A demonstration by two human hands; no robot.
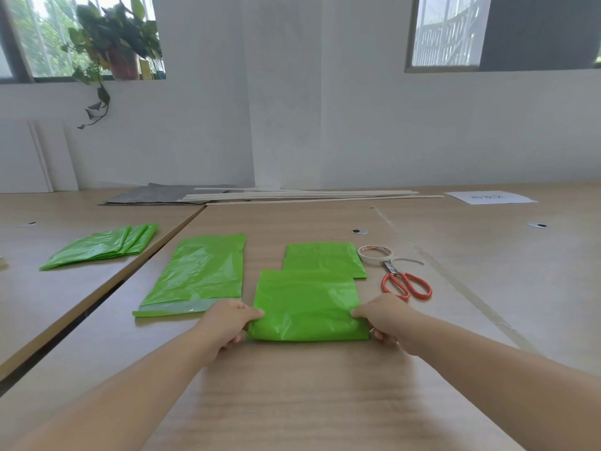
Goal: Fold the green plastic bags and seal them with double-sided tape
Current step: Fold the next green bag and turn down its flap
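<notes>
We hold the folded bag [307, 307] flat on the desk [292, 385], straight in front of us. Our left grip [227, 323] is closed on the folded bag's left edge, thumb on top of the plastic and the other fingers curled under near the corner. Our right grip [385, 320] pinches its right edge the same way, thumb on top, fingers tucked beneath. The plastic is glossy green and lightly creased, making a neat rectangle.

Just beyond the folded bag lies a second bag [323, 259], also folded and set a little to the right. The two overlap slightly, and the one we hold seems to lie on top.

Left of the folded bag, close by but apart from it, a long bag [201, 271] lies flat and unfolded, with a pale strip across its near end. Our left grip sits between the two. Well to the left of the folded bag, on the neighbouring desk top, a pile of bags [100, 247] is fanned out.

Right of the folded bag lie the scissors [406, 284], with orange handles toward us. The tape roll [375, 254] rests at their blade tips, right of the second bag.

Far beyond the folded bag, by the wall, lie wooden strips [309, 195] and grey sheets [156, 194]. Beyond and to the right lies a paper sheet [491, 196] whose writing we cannot read. A plant [113, 40] stands in the window, far beyond and to the left.
</notes>
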